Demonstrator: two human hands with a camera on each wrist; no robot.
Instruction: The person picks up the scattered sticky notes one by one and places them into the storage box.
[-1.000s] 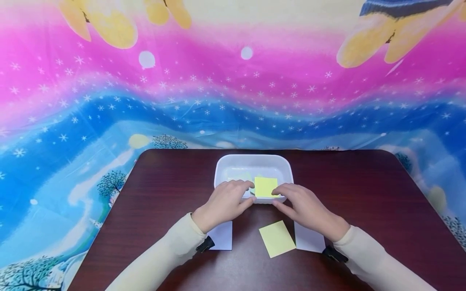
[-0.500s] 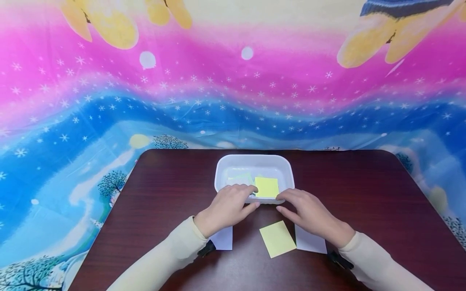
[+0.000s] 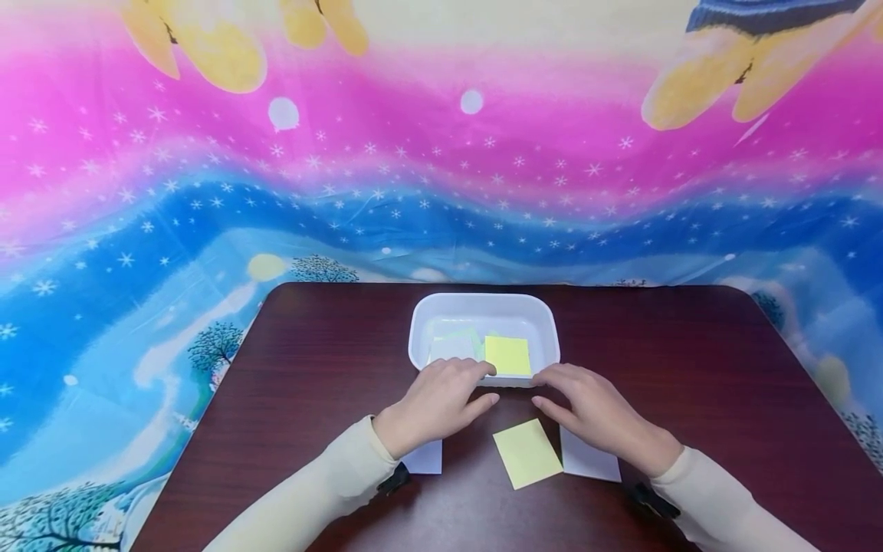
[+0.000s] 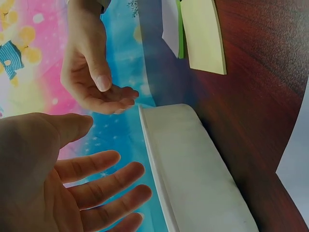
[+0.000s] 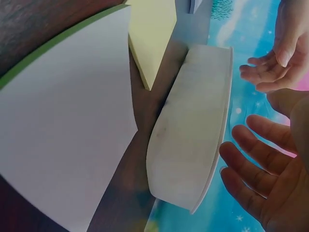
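Observation:
A white plastic tub [image 3: 486, 307] stands on the dark table. A bright yellow square sticky note pad [image 3: 507, 355] lies inside it at the front right, and a pale sheet or pad [image 3: 451, 347] lies to its left. My left hand [image 3: 441, 402] hovers over the front rim, its fingers loosely extended and holding nothing; in the left wrist view the fingers [image 4: 108, 191] are spread. My right hand [image 3: 593, 406] is by the tub's front right corner, likewise holding nothing. Its fingers [image 5: 256, 164] look relaxed in the right wrist view.
A pale yellow pad [image 3: 527, 454] lies tilted on the table in front of the tub. A white pad with a green edge [image 5: 72, 106] touches its right side, partly under my right hand. Another white pad [image 3: 426, 458] lies partly under my left wrist. A patterned cloth [image 3: 441, 184] hangs behind.
Both hands have drawn back from inside the tub toward me. My right fingers have come away from the bright yellow pad, which stays in the tub.

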